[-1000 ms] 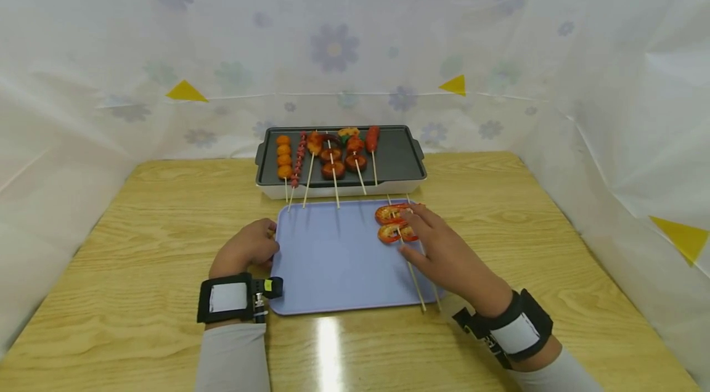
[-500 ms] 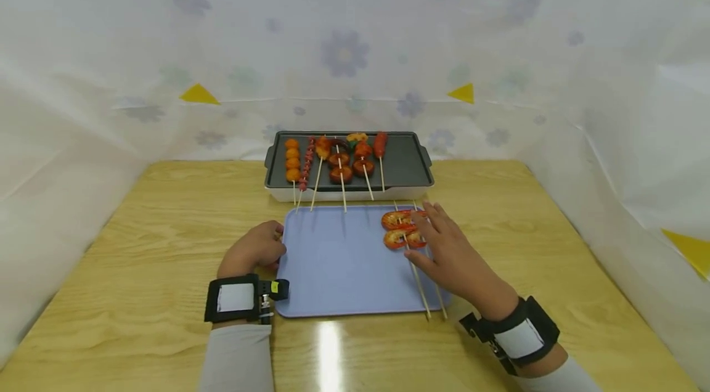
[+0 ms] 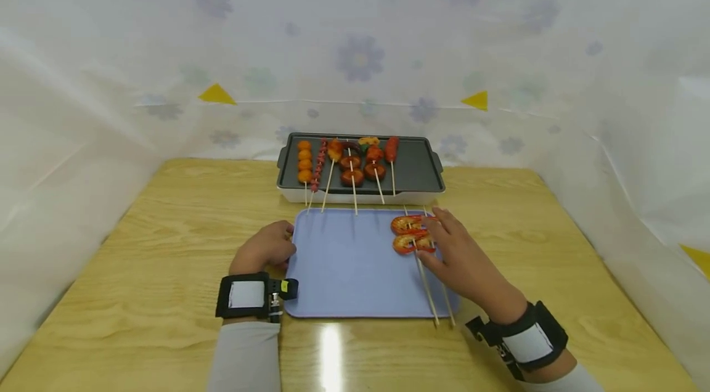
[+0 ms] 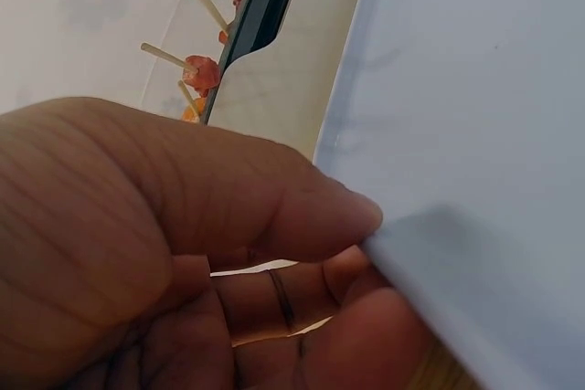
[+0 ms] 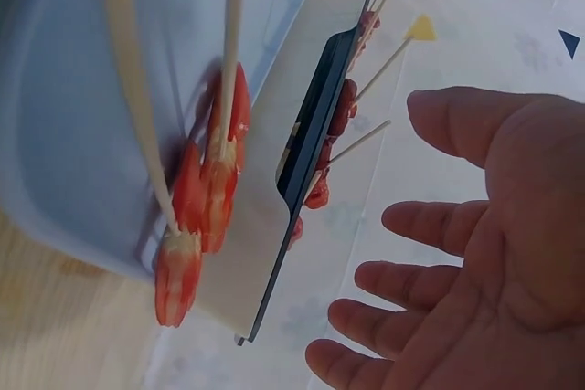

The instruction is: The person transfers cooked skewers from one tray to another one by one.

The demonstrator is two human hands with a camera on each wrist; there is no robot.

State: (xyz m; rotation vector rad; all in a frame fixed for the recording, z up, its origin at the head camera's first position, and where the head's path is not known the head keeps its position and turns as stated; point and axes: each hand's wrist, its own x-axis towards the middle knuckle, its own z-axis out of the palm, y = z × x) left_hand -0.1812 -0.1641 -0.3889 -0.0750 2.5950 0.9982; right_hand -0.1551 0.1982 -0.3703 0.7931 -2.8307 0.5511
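A lavender tray [image 3: 344, 272] lies on the wooden table. My left hand [image 3: 263, 250] pinches its left edge, with the thumb [image 4: 320, 216] against the rim and the other fingers curled at and below it. Two skewers of orange-red shrimp [image 3: 403, 244] lie side by side at the tray's right end, their sticks reaching past its front edge. Over them in the head view is my right hand [image 3: 466, 262], partly covering the right-hand skewer. The right wrist view shows that hand's fingers [image 5: 416, 285] spread and apart from the shrimp [image 5: 219, 171], holding nothing.
Directly behind the tray stands a dark rectangular grill plate [image 3: 416, 164] on a pale base. Several food skewers lie on it, including orange balls [image 3: 305, 161] and a red sausage [image 3: 391, 148]; some sticks overhang its front. A flowered sheet [image 3: 310, 65] encloses the table's back and sides.
The whole head view has shifted, so things appear farther right and slightly lower. Left hand on the tray edge and right hand over the shrimp keep nearly the same places relative to the tray.
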